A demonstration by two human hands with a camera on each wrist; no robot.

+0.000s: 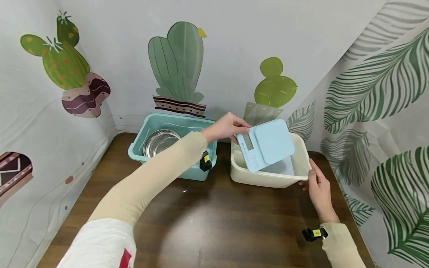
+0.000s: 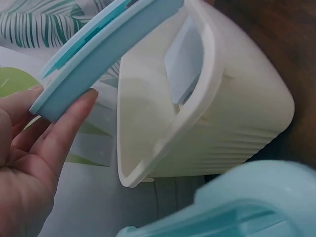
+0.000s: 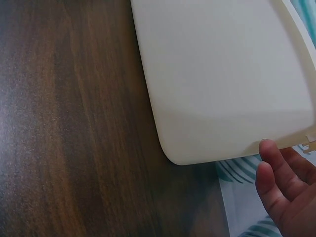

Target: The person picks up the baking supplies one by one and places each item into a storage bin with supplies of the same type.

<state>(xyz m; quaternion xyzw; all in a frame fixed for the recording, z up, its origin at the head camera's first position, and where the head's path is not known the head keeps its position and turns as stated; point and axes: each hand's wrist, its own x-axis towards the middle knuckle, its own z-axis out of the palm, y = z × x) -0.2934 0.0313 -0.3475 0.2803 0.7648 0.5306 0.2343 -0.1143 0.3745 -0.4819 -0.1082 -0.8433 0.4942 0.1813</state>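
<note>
My left hand (image 1: pixel 228 128) pinches the corner of a light blue kitchen scale (image 1: pixel 273 143) beside its small display, thumb on one face and fingers on the other. The scale is tilted over the cream bin (image 1: pixel 268 180). In the left wrist view, the scale (image 2: pixel 98 69) shows edge-on above the bin's opening, my left hand (image 2: pixel 34 153) at its lower end. My right hand (image 1: pixel 320 191) grips the bin's right end at the rim. Fingers of my right hand (image 3: pixel 289 187) appear at that edge in the right wrist view. Inside the bin leans a pale blue-grey flat piece (image 2: pixel 185 61).
A teal bin (image 1: pixel 201 173) stands left of the cream one on the brown wooden table (image 1: pixel 214 227). Round shiny metal pans or bowls (image 1: pixel 159 141) lie in it. Behind the bins hangs a white cloth (image 1: pixel 228 44) printed with cacti and leaves.
</note>
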